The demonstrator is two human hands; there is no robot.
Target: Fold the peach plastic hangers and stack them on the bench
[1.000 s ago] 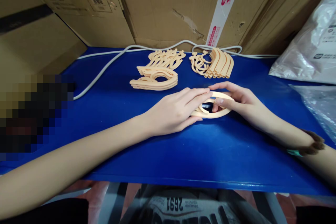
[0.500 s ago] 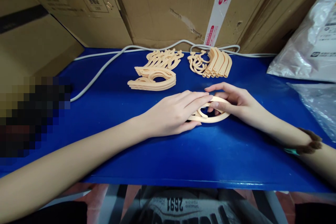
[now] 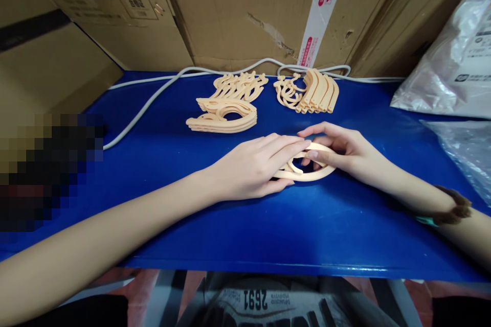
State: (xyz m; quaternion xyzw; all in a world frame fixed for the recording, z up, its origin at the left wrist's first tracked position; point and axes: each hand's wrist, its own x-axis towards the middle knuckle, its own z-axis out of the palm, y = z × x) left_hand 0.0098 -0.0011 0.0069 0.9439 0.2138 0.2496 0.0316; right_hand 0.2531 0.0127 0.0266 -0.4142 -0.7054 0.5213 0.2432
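Left hand: palm down, fingers pressed together across the left end of the cream oval piece, thumb at its near edge.
Right hand: pinching the piece's right side, thumb on top, other fingers curled beyond; forefinger stretched toward the left fingertips.
Oval piece: between both hands' fingers; whether it touches the blue table I cannot tell.
Stacked cream frames: beyond the left fingers, apart from them.
Cream hooks and curved bars: side by side, beyond the right fingers.
Plastic bag: well right of the fingers.
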